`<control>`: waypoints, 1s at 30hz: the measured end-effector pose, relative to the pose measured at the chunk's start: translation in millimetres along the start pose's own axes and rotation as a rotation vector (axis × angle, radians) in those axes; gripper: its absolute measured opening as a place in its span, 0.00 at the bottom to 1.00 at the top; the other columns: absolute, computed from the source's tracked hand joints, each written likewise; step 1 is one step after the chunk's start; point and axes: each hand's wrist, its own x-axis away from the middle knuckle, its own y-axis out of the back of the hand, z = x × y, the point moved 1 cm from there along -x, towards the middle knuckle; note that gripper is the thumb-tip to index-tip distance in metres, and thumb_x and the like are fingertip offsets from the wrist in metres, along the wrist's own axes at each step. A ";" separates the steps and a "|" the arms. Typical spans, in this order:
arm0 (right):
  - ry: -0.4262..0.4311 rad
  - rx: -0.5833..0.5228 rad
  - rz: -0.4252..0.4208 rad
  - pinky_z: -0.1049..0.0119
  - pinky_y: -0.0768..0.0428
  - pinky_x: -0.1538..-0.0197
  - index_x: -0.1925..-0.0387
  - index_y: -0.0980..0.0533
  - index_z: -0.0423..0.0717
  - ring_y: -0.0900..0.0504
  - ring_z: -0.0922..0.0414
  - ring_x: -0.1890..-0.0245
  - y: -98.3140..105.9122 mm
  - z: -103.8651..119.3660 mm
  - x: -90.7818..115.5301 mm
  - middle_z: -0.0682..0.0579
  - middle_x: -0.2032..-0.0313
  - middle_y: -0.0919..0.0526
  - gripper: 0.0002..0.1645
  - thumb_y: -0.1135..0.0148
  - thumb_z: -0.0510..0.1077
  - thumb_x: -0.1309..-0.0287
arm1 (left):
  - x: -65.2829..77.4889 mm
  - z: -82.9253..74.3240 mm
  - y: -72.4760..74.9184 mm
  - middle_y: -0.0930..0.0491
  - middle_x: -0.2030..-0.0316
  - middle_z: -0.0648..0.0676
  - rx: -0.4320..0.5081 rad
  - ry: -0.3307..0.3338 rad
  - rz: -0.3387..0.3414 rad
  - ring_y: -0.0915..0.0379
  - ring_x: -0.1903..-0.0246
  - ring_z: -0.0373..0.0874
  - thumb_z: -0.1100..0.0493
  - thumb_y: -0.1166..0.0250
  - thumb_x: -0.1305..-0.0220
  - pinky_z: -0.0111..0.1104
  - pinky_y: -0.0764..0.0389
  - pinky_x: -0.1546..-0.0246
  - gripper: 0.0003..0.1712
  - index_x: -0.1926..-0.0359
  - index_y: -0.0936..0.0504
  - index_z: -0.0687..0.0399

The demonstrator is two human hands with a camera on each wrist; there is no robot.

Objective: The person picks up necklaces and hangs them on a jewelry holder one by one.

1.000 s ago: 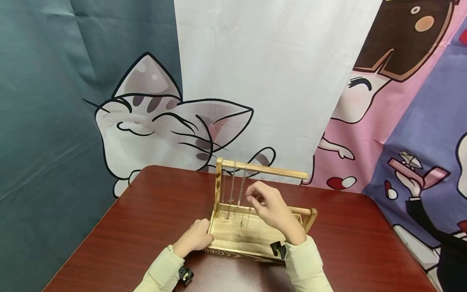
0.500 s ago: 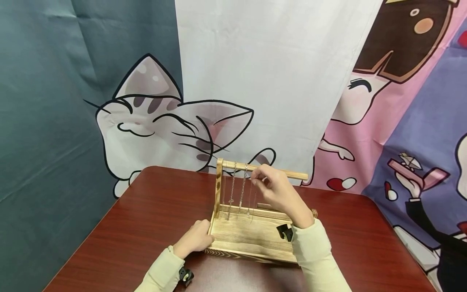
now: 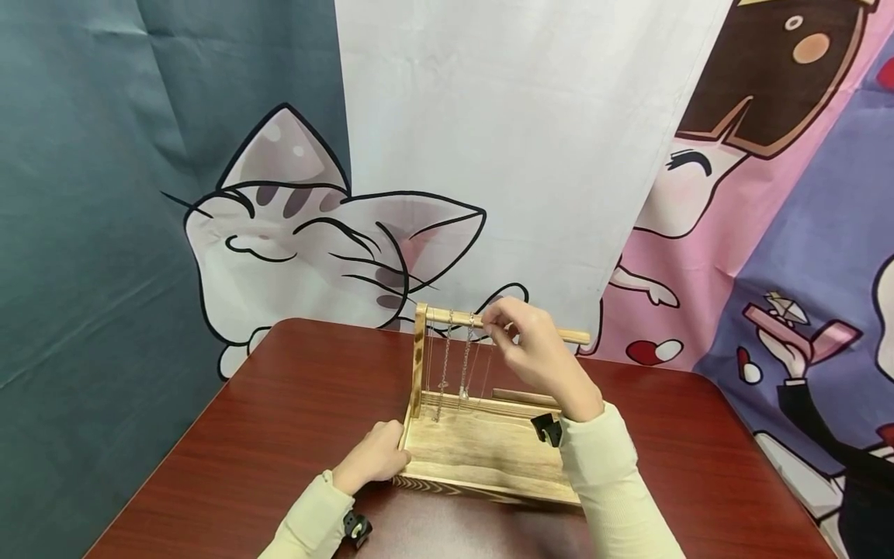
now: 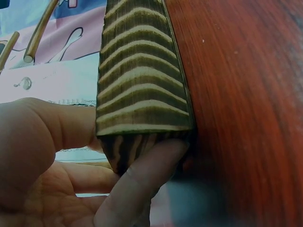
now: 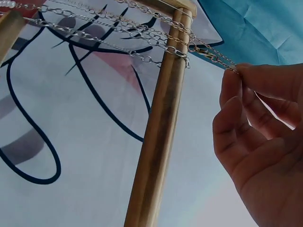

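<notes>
A wooden jewelry stand (image 3: 482,446) with a tray base and an upper bar (image 3: 573,336) stands on the table. My left hand (image 3: 373,454) grips the tray's front left corner; in the left wrist view its thumb and fingers (image 4: 78,124) pinch the striped wood. My right hand (image 3: 538,353) is at the bar. Between thumb and index finger it pinches a fine gold-toned necklace (image 5: 213,56), seen in the right wrist view, which runs to the bar beside the other chains. Several silver necklaces (image 3: 445,365) hang from the bar's left part.
A lower rail (image 3: 524,397) runs behind the tray at the right. The reddish-brown table (image 3: 314,388) extends around the stand. A printed cartoon curtain (image 3: 545,155) hangs behind it.
My right hand has risen from below the bar to its height, lifting the necklace up from the tray. The left hand keeps its place at the tray corner.
</notes>
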 end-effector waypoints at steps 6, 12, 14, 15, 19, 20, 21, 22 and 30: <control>-0.021 0.005 0.006 0.71 0.25 0.70 0.70 0.25 0.41 0.24 0.64 0.71 0.2 -0.4 -2.5 0.55 0.70 0.21 0.09 0.43 0.26 0.51 | -1.0 -0.6 -0.3 0.39 0.85 0.49 0.000 0.004 0.004 0.41 0.85 0.42 0.67 0.44 0.58 0.32 0.36 0.85 0.08 0.83 0.34 0.54; -0.043 -0.002 0.016 0.71 0.24 0.70 0.70 0.26 0.42 0.24 0.63 0.71 -3.3 -7.1 0.2 0.55 0.70 0.22 0.10 0.43 0.26 0.51 | -1.3 0.3 -1.3 0.39 0.85 0.48 -0.008 0.005 -0.004 0.40 0.85 0.42 0.66 0.43 0.58 0.32 0.36 0.85 0.08 0.84 0.34 0.54; -0.047 -0.002 0.015 0.71 0.24 0.70 0.70 0.26 0.42 0.24 0.63 0.71 -4.0 -9.3 1.1 0.54 0.70 0.22 0.10 0.43 0.26 0.51 | -1.3 0.7 -1.5 0.39 0.85 0.48 -0.010 0.006 -0.005 0.41 0.85 0.42 0.66 0.43 0.58 0.32 0.36 0.85 0.08 0.84 0.35 0.54; -0.048 0.000 0.013 0.71 0.24 0.70 0.70 0.26 0.42 0.24 0.63 0.71 -4.1 -10.6 1.5 0.53 0.70 0.22 0.09 0.43 0.27 0.50 | -1.4 0.8 -1.5 0.40 0.85 0.48 -0.009 0.006 -0.005 0.41 0.85 0.42 0.66 0.43 0.58 0.32 0.36 0.85 0.08 0.84 0.35 0.53; -0.052 0.016 -0.007 0.70 0.25 0.70 0.70 0.26 0.41 0.25 0.63 0.72 -3.9 -15.3 3.6 0.51 0.71 0.22 0.08 0.43 0.27 0.50 | -1.4 0.8 -1.2 0.40 0.85 0.48 -0.010 0.004 -0.005 0.41 0.85 0.41 0.67 0.43 0.58 0.32 0.37 0.85 0.09 0.84 0.35 0.53; -0.054 0.020 -0.011 0.70 0.25 0.70 0.70 0.26 0.41 0.25 0.63 0.72 -3.9 -17.0 4.6 0.51 0.71 0.22 0.08 0.43 0.27 0.50 | -1.4 0.8 -1.2 0.40 0.85 0.48 -0.009 0.004 -0.005 0.41 0.85 0.41 0.67 0.43 0.58 0.32 0.37 0.85 0.09 0.84 0.35 0.53; -0.057 0.024 -0.015 0.70 0.25 0.71 0.70 0.26 0.41 0.26 0.63 0.73 -3.7 -18.1 5.4 0.51 0.71 0.22 0.08 0.43 0.27 0.49 | -1.3 0.7 -1.2 0.40 0.85 0.48 -0.009 0.003 -0.003 0.41 0.85 0.41 0.67 0.43 0.58 0.32 0.36 0.85 0.09 0.84 0.35 0.54; -0.061 0.028 -0.017 0.70 0.26 0.71 0.70 0.26 0.41 0.26 0.63 0.73 -3.4 -19.2 6.4 0.52 0.72 0.22 0.08 0.43 0.27 0.49 | -1.2 0.6 -1.1 0.39 0.85 0.48 -0.009 0.003 -0.003 0.41 0.85 0.41 0.67 0.43 0.58 0.32 0.36 0.85 0.08 0.84 0.35 0.54; -0.093 0.029 -0.029 0.70 0.26 0.70 0.70 0.26 0.41 0.27 0.63 0.74 3.4 -24.3 15.3 0.54 0.73 0.23 0.08 0.41 0.28 0.50 | -0.4 0.1 -0.2 0.39 0.85 0.48 -0.013 -0.002 -0.012 0.41 0.84 0.42 0.66 0.43 0.59 0.33 0.36 0.85 0.08 0.84 0.34 0.54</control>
